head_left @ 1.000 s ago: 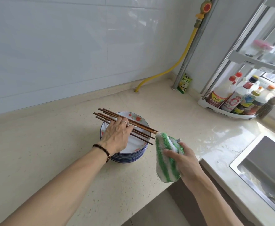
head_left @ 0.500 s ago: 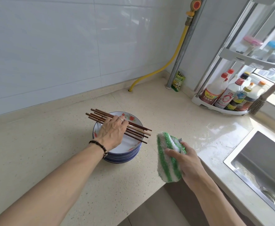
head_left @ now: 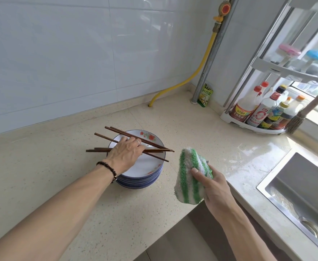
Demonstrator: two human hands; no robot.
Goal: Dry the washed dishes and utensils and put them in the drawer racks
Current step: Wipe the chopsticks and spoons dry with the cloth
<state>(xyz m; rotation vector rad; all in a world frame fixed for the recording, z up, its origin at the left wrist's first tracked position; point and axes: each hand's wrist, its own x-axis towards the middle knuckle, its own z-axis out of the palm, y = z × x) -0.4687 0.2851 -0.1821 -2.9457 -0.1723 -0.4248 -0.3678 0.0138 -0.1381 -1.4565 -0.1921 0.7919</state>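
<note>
On the beige counter (head_left: pixel 41 178), I see my left hand (head_left: pixel 125 156) covering the chopsticks (head_left: pixel 154 143) atop the stacked plates (head_left: pixel 145 178); its fingertips are hidden, so its grasp is unclear. Their long axes splay leftward (some level, others angled back-left). My right hand (head_left: pixel 213 183) grips the striped cloth (head_left: pixel 189 176) beside the plates.

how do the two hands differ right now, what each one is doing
The left hand reaches over the stack of plates, gathering brown chopsticks; the right hand is off the counter edge, gripping a green-striped cloth. The left wears a ring and bead bracelet; the right shows neither. Both hold something.
</note>
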